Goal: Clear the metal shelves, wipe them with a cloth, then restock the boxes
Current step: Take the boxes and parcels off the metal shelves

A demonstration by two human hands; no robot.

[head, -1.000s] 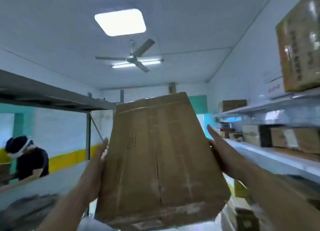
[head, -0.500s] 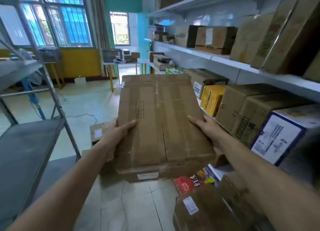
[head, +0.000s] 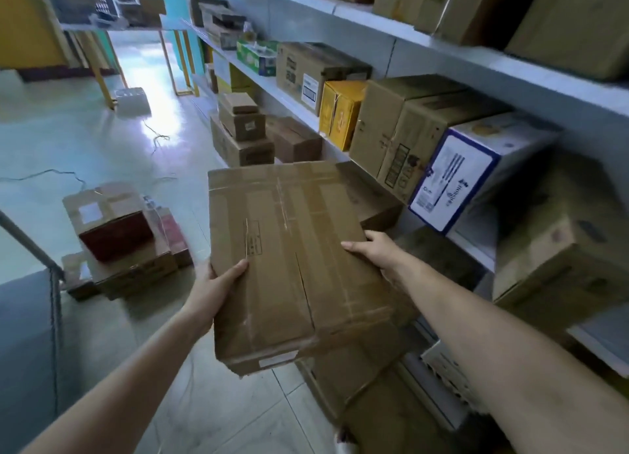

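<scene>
Fingers (head: 355, 246) of our right hand (head: 377, 254) lay curled over the right edge of the cardboard box (head: 289, 249). Our left hand (head: 214, 286) gripped the opposite edge with its thumb pressed on the top face. The rest of that hand was hidden beneath, so we could not tell how those fingers were spread.

The box hung between our palms, flat and taped, tilted a little away from us. It was above the floor and just beside the wall shelves (head: 340, 9) on our right.

Below its near corner more cartons were piled on the floor. A small floor stack (head: 115, 239) sat to the left, well apart from the wall shelves. At our lower left the grey metal shelf (head: 23, 334) showed a bare surface, though only a blurred corner of it was in view.

We judged the task to be partway through. That bare shelf and the boxes on the floor suggested clearing was well on. No cloth was visible, so we could not say whether wiping was done. The floor boxes had yet to be restocked, and the one in our hands had no resting place yet.
</scene>
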